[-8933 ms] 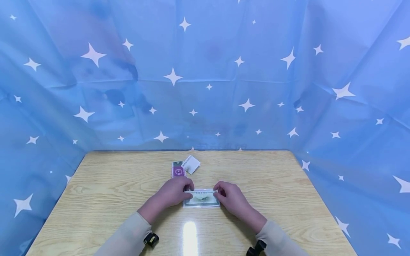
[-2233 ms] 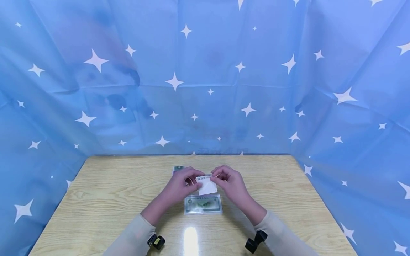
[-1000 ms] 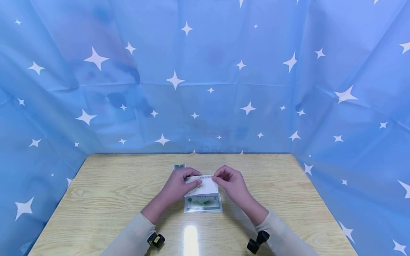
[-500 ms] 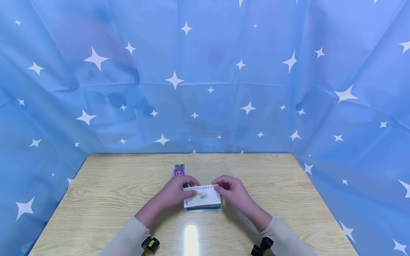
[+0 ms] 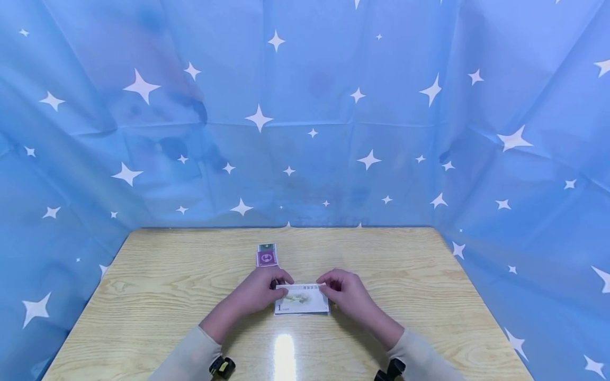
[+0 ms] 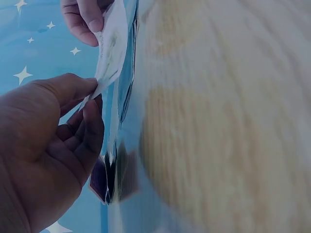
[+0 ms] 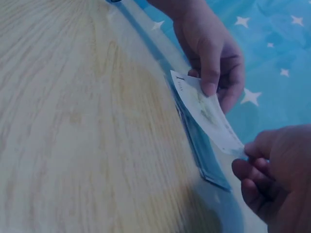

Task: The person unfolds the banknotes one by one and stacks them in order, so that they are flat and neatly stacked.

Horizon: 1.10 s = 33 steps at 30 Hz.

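Observation:
A whitish banknote (image 5: 305, 302) with a figure 1 and a pale green picture is stretched between both hands. My left hand (image 5: 259, 290) pinches its far left part between thumb and fingers, and my right hand (image 5: 350, 296) pinches the far right corner. In the right wrist view the banknote (image 7: 201, 109) is tilted and slightly bowed above a flat, dark-edged stack (image 7: 201, 155) on the table. In the head view the banknote hides nearly all of that stack. The left wrist view has the banknote (image 6: 112, 46) held apart from the stack (image 6: 131, 68) too.
A purple piece (image 5: 267, 259) with a green one (image 5: 267, 247) showing behind it, apparently banknotes, lies beyond my left hand. The wooden table (image 5: 410, 264) carries a bright light reflection near the front. A blue curtain (image 5: 314, 174) with white stars hangs behind and at both sides.
Earlier both hands were at the green banknote; it was let go, and the folded white banknote was picked up from the back and unfolded. Now it has come nearer, covering the green one.

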{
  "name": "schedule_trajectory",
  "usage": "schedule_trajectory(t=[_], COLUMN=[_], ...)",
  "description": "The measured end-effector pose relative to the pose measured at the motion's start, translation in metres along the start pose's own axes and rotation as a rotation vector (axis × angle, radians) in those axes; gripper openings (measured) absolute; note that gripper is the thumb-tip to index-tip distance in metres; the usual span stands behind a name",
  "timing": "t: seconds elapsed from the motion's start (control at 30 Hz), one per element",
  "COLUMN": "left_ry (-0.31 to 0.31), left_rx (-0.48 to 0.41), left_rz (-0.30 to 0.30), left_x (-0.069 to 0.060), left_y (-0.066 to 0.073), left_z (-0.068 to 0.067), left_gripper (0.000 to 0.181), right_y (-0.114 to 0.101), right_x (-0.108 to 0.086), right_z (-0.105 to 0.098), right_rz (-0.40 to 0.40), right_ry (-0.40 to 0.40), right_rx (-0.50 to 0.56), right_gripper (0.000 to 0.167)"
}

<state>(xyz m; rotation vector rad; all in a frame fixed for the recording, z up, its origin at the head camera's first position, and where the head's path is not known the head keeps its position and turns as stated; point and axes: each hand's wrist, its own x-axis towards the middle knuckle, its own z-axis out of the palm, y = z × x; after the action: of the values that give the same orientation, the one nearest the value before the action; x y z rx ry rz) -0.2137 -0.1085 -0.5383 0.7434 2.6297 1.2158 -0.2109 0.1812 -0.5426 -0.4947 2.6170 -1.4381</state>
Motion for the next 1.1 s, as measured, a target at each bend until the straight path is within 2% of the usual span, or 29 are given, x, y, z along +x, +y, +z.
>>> schedule_trajectory(t=[0.3, 0.5, 0.7, 0.83, 1.1], left_ry=[-0.005, -0.012, -0.018, -0.033, -0.035], left_rx=[0.115, 0.244, 0.357, 0.378, 0.427], left_rz=[-0.019, -0.001, -0.004, -0.012, 0.002], left_x=[0.003, 0.004, 0.005, 0.006, 0.007], left_y=[-0.002, 0.006, 0.007, 0.007, 0.007], left_z=[0.004, 0.006, 0.009, 0.010, 0.011], left_gripper=[0.019, 0.017, 0.016, 0.015, 0.015], right_y=[0.002, 0.005, 0.006, 0.007, 0.008], right_x=[0.001, 0.001, -0.001, -0.001, -0.002], right_z=[0.004, 0.006, 0.009, 0.011, 0.011], right_rz=[-0.039, -0.098, -0.141, -0.149, -0.180], right_ry=[-0.002, 0.012, 0.016, 0.019, 0.013], right_rx=[-0.115, -0.197, -0.302, -0.365, -0.410], right_gripper=[0.016, 0.018, 0.016, 0.015, 0.014])
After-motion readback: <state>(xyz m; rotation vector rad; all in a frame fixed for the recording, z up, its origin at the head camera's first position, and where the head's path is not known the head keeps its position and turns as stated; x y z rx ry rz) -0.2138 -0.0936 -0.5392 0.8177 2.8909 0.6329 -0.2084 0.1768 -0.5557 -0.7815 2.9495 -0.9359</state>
